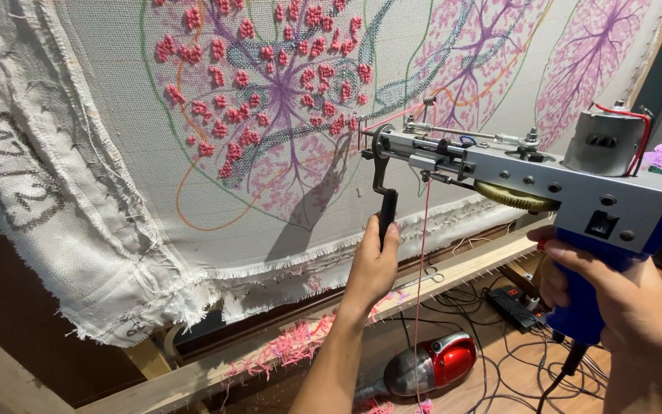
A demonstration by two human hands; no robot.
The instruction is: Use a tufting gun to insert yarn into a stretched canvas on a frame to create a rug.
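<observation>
My left hand (373, 261) has its fingers wrapped tight round the black front handle (387, 211) of the tufting gun (530, 180). My right hand (614, 299) is clamped on the blue grip (588, 295). The needle tip touches the cloth (116, 153), above and ahead of my left fingers. I judge it wants firm, even pressure, the gun held square, following the drawn lines. The pink yarn (423, 253) hangs just right of my left hand.

There is a single view, from the person's head, tilted and very close to the stretched cloth (193, 199). It faces forward and slightly down past the wooden frame (193, 379), taking in floor (515, 376) at the lower right.
</observation>
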